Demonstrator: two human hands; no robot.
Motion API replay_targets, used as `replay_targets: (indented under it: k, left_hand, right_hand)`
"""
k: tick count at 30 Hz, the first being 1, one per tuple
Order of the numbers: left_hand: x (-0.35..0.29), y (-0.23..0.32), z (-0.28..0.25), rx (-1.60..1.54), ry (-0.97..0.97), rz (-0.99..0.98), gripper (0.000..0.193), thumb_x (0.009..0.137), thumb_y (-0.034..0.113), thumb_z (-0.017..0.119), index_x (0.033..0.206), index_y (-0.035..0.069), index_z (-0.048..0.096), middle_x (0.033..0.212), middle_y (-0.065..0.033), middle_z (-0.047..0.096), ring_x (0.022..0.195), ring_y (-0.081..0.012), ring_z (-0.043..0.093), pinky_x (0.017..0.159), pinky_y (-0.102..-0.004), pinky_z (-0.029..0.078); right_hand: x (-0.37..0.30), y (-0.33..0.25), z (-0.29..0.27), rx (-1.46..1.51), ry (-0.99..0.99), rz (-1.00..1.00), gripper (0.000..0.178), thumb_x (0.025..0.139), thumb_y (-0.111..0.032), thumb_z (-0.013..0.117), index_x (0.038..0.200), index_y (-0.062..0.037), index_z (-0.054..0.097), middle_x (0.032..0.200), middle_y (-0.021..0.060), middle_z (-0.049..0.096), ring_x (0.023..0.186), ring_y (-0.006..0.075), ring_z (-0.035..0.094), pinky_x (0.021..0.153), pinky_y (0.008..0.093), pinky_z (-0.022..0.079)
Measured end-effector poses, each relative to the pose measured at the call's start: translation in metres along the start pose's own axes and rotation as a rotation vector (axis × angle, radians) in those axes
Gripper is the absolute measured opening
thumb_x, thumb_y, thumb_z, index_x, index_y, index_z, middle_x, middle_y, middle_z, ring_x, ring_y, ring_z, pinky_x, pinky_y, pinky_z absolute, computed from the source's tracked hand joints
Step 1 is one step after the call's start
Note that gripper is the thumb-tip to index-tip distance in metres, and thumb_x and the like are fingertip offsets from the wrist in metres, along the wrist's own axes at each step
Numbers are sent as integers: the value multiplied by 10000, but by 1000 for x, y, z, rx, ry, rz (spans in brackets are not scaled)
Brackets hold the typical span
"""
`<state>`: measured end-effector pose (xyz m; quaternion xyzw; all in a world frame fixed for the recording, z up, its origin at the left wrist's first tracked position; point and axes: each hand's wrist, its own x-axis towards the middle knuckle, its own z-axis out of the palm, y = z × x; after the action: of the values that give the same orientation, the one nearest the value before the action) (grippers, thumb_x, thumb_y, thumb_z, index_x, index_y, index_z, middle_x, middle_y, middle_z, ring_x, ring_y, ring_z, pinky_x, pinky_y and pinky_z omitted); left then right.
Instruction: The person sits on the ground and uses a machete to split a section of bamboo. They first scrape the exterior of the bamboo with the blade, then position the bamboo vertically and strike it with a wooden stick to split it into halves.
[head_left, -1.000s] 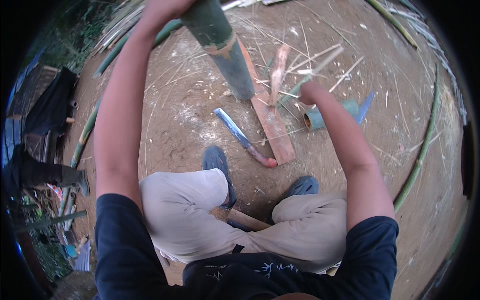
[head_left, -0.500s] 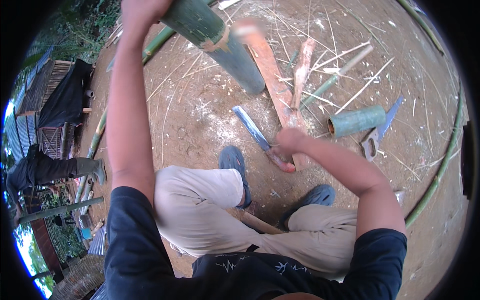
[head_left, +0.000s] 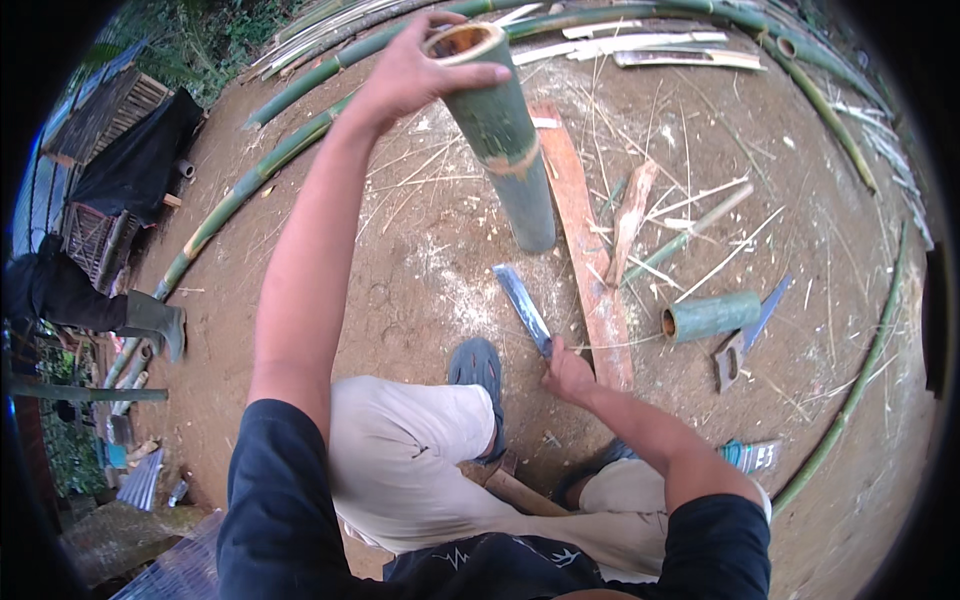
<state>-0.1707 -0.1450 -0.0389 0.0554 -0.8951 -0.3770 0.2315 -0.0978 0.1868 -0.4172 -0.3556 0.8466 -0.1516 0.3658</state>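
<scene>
My left hand (head_left: pixel 412 78) grips a thick green bamboo tube (head_left: pixel 508 150) by its upper rim, thumb on one side and fingers across the far side. The tube stands tilted, its hollow open end facing up, with a pale ring round its middle. Low in front of me, my right hand (head_left: pixel 568 374) is closed round the handle of a machete (head_left: pixel 522 305), whose blade points away and to the left. Beside the tube and the machete lies a long reddish-brown plank (head_left: pixel 580 225).
A split wood piece (head_left: pixel 631 220) and thin bamboo strips lie beyond the plank. To the right are a short bamboo tube (head_left: pixel 715 316) and a handsaw (head_left: pixel 735 355). Long bamboo poles (head_left: pixel 235 215) lie left and far. Another person's boot (head_left: pixel 160 325) shows at left.
My right hand has closed on the machete handle, which showed beneath it before. The view has shifted, bringing the bamboo tube's top and all of my left hand into sight.
</scene>
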Motion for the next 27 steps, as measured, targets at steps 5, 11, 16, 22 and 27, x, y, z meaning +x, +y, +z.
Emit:
replay_targets:
  k: [5,11,16,22,27]
  left_hand:
    - [-22,0,1,-2,2,83,1110,554,522,965,1408,19,465,1355,-236,564,1301,-353,550,1099,-464,478]
    - [-32,2,6,39,74,68,1047,593,441,978,1418,56,459,1327,-149,588,1292,-268,554,1104,-423,468]
    - [-32,3,15,-246,-25,-52,1027,614,404,977,1412,25,454,1350,-153,587,1280,-257,564,1099,-417,465]
    - [-48,-2,39,-215,36,-7,1062,608,501,951,1400,-17,468,1326,-188,611,1226,-296,618,1055,-423,514]
    - [-57,14,65,-161,53,31,1066,599,534,942,1378,-25,475,1286,-223,627,1182,-336,642,1014,-417,525]
  right_hand:
    - [-49,-26,-31,212,265,45,506,916,-216,580,1303,63,410,981,306,671,932,458,669,876,480,533]
    - [-136,-58,-157,711,170,378,377,1014,-307,587,1274,-43,517,714,48,535,542,132,524,446,311,435]
    - [-201,-103,-234,681,801,-6,275,1062,-297,544,1207,-64,535,659,-22,479,475,66,455,394,241,367]
    - [-210,-195,-282,527,1056,-276,250,1060,-275,553,1058,-30,597,626,-16,473,539,63,487,487,275,385]
    - [-178,-223,-289,326,1022,-186,338,1038,-327,573,973,2,617,640,111,566,562,225,575,563,402,438]
